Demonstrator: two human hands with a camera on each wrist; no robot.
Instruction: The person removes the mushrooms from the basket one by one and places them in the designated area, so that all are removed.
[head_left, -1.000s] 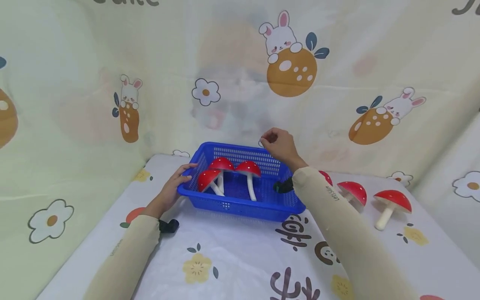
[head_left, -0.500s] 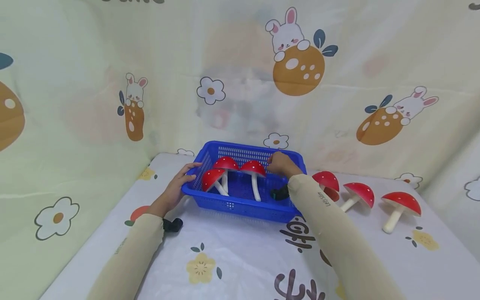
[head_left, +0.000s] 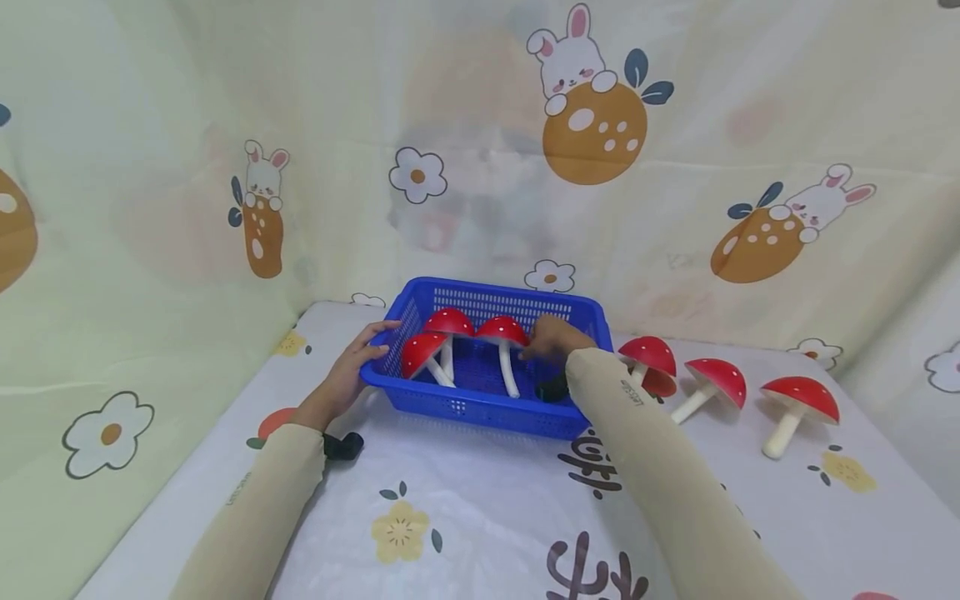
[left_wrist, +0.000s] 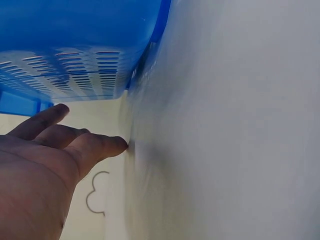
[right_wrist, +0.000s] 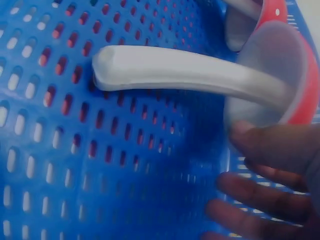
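My right hand [head_left: 557,337] is down inside the blue plastic basket [head_left: 480,423], beside the rightmost of its three red-capped toy mushrooms. In the right wrist view that mushroom's white stem [right_wrist: 170,70] lies over the slotted floor. The thumb [right_wrist: 265,142] is right at the cap's edge, and the other fingers are extended and spread below it. Two more mushrooms, one behind [head_left: 450,322] and one in front [head_left: 422,357], lean together at the basket's left end. My left hand [head_left: 347,372] rests with straight fingers against the left rim; the left wrist view shows its fingers [left_wrist: 100,147] beside the slotted wall.
To the right of the basket, three more red mushrooms lie on the white patterned cloth: a near one [head_left: 649,360], a middle one [head_left: 716,383] and a far-right one [head_left: 799,404]. A cream curtain [head_left: 480,167] with rabbit prints hangs behind.
My right hand has come down from above the basket's back rim into the basket, then a little left to the mushroom. The left hand stays at the rim.
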